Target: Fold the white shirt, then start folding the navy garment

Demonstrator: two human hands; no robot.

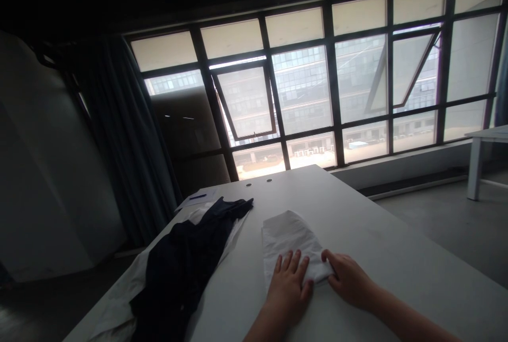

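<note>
Head: dark garment [178,260] near folded cloth [291,233].

The folded white cloth [291,231] looks soft and a bit wrinkly, the dark cloth [186,252] looks dull and crumply, and the white table [357,246] looks smooth.

Two hands [289,290], two tables [357,220], two open windows [246,101], two grommets [248,185]
</note>
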